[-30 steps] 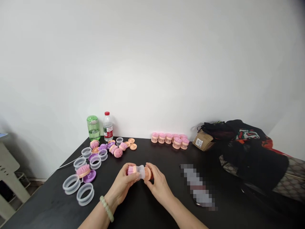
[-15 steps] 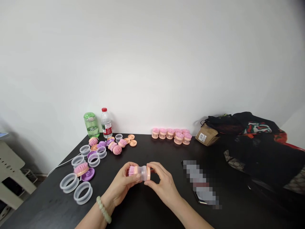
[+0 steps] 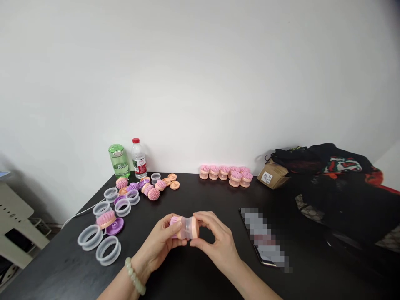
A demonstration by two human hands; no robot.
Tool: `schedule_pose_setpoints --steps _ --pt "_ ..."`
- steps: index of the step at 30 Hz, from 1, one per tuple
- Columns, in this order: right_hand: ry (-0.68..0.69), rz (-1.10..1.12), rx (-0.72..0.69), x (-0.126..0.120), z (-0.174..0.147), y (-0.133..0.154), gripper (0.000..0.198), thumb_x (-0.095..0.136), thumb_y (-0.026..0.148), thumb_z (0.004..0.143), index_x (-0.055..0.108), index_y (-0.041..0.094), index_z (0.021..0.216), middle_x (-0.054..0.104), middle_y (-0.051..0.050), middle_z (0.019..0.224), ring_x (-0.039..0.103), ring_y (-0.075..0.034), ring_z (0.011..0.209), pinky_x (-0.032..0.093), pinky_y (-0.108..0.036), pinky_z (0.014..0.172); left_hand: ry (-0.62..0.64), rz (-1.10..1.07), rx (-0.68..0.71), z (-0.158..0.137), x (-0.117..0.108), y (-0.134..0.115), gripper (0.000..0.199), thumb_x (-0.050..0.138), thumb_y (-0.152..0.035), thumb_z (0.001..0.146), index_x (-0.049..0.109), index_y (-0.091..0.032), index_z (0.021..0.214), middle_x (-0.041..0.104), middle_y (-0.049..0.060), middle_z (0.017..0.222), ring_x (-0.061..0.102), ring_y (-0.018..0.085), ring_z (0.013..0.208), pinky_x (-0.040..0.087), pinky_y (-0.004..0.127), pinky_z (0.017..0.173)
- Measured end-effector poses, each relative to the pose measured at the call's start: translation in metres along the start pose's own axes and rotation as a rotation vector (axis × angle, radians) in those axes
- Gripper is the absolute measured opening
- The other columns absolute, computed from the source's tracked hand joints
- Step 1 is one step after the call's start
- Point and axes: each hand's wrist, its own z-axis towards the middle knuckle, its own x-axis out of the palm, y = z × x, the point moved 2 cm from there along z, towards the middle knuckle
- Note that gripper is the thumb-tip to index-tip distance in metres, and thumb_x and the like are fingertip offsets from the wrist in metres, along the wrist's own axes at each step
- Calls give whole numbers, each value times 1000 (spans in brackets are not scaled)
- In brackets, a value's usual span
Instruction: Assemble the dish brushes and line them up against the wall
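Turning out of its tilt of a second ago, the peach cap [image 3: 196, 227] is now facing the clear ring [image 3: 188, 225] squarely. Over the black table [image 3: 193, 198], your left hand [image 3: 162, 236] is grasping the pink brush [image 3: 174, 221], your right hand [image 3: 220, 243] pinching the cap's rim; even, aligned pressure is probably serving best.

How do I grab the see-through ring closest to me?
I'd pinch the right wall of that see-through ring, thumb in the hole and fingers outside. Come from above on the right: it lies hole-up, and another ring sits close on its left.
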Motion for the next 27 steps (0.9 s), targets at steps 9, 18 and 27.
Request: schedule_pose_setpoints --steps 9,18,27 --pt "35 -41 -156 -3 4 12 33 72 33 88 63 26 119 70 -9 108 67 -27 100 59 -41 85 6 84 -28 0 2 1 46 78 -56 74 65 -12 78 62 2 61 57 8 48 41 15 43" --pt "130 -99 -360 -5 5 21 33 55 5 93 59 23 121 64 -13 118 62 -26 111 58 -43 89 33 52 -151 1 2 8 54 68 -66 76 63 -12 76 62 2 56 47 5 36 23 13 33" --pt "57 25 55 1 -2 -1 30 70 29 85 59 22 112 65 0 82 66 -15 67 59 -24 61 62 199 186 -5 5 -4 45 89 -37 62 58 -17 89 60 -2 78 50 10 70 40 20 64"
